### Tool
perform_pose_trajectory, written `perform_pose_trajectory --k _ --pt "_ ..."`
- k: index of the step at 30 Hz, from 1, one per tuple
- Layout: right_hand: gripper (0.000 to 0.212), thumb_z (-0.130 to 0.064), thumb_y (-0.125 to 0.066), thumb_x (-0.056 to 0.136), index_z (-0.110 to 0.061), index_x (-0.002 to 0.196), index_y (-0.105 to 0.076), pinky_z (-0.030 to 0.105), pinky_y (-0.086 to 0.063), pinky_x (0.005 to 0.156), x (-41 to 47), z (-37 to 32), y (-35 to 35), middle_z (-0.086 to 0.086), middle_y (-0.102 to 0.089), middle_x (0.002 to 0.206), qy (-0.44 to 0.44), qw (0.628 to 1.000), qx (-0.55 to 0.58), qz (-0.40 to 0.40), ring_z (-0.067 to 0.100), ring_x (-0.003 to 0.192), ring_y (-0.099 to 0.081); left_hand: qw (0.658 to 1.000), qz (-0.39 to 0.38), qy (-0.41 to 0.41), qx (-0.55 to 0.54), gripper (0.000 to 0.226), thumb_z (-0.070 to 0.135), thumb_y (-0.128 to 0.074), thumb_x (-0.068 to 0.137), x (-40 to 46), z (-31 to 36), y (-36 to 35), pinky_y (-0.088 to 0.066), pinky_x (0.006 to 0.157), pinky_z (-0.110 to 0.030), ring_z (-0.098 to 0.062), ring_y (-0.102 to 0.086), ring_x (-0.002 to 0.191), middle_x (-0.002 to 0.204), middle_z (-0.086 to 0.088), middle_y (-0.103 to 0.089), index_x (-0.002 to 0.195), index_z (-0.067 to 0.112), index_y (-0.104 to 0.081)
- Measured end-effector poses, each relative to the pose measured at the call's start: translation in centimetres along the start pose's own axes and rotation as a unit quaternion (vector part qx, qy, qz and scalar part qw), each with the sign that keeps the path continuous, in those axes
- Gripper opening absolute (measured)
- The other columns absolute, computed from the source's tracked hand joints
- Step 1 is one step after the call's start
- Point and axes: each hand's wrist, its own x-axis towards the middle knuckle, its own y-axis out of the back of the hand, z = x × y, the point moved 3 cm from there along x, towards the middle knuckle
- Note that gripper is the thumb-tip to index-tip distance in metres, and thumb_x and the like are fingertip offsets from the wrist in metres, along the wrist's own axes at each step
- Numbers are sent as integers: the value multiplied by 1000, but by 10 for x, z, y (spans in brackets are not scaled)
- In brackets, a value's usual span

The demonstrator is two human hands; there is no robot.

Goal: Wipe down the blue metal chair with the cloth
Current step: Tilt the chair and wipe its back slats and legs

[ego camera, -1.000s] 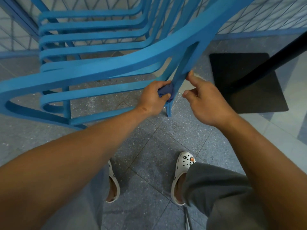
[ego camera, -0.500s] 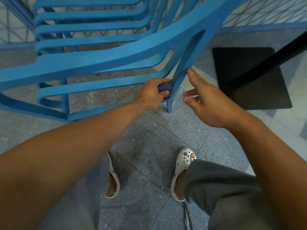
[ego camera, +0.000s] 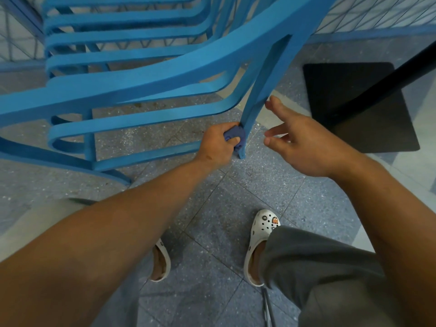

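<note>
Blue metal chair [ego camera: 146,74] tilted across the upper left of the head view, one leg [ego camera: 253,102] slanting down and toward the viewer, its foot end just above the speckled floor tiles [ego camera: 236,197]. Left hand [ego camera: 218,147] closed around a bunched dark-blue cloth [ego camera: 233,135], cloth pressed against the left face of the leg close to its lower end. Right hand [ego camera: 304,142] open, fingers spread and apart, just beside the right face of the same leg; thumb tip near the leg, contact not resolvable. Long axis of the leg running up and away from the cloth hand, so that the unwiped length probably lies above the present grip. Left hand nearer to the leg and already on it; right hand free to steady. Black table base [ego camera: 368,119] well apart on the right, white clogs [ego camera: 262,244] below
</note>
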Motion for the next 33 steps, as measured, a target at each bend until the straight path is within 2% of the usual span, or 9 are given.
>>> perform_pose_trajectory --k 3,10,14,18,19,22,25,29,33 --pt "84 -29 -58 102 -34 163 0 35 -48 109 0 2 1 -18 -22 166 -4 1000 -6 -5 5 123 -57 1000 11 0 0 34 -1 -69 92 1 -4 -2 -44 70 2 -9 -63 94 107 2 -67 126 2 -68" --pt "82 -30 -58 102 -37 162 -3 33 -47 107 10 9 2 -16 -27 165 -3 1000 -17 -17 6 120 -60 999 -2 35 9 16 -7 -59 94 17 -21 -13 -51 59 -10 6 -60 60 80 -3 -69 98 -2 -73" --pt "79 -30 -59 102 -37 162 -7 37 -50 106 17 13 -4 -13 -31 164 -2 999 -27 -28 9 115 -63 999 -5 40 21 13 -2 -62 94 20 -22 -16 -54 60 -14 -6 -65 64 81 -7 -73 95 2 -75" --pt "78 -29 -59 102 -27 162 -10 34 -47 106 21 15 -8 -6 -35 163 -23 997 -55 -45 13 118 -63 996 -31 84 -8 14 -1 -61 95 20 -19 -14 -64 66 -32 -14 -69 66 82 -13 -74 92 2 -74" --pt "76 -30 -60 102 -23 162 -13 34 -46 107 22 16 -10 -4 -35 163 -26 996 -67 -52 15 119 -63 995 -39 91 -18 13 -2 -61 95 18 -18 -14 -64 64 -32 -10 -69 64 81 -12 -74 91 1 -73" --pt "70 -34 -58 103 -15 160 -22 35 -41 111 21 20 -15 4 -38 161 -49 990 -104 -77 22 131 -55 994 -63 91 3 11 2 -65 95 7 -11 -11 -52 56 -11 1 -66 63 82 -4 -69 103 5 -72" --pt "62 -47 -45 106 -8 153 -36 40 -41 111 16 26 -26 12 -48 152 -98 987 -90 -94 27 129 -55 991 -87 98 35 26 12 -70 93 -2 -11 -8 -51 71 -22 -17 -67 88 95 -4 -70 118 5 -71" --pt "72 -63 -25 104 -9 146 -47 48 -52 101 5 36 -63 13 -62 135 -185 970 109 -111 26 106 -68 989 -88 113 43 35 16 -76 90 -23 -5 10 -49 78 -28 -17 -64 94 101 -2 -69 123 7 -70" --pt "63 -59 -31 105 -12 141 -54 47 -59 89 4 29 -113 8 -72 122 -273 847 451 -75 31 98 -75 985 -104 106 85 31 22 -79 87 -44 7 30 -49 69 -23 -14 -63 83 98 -3 -71 115 10 -73"
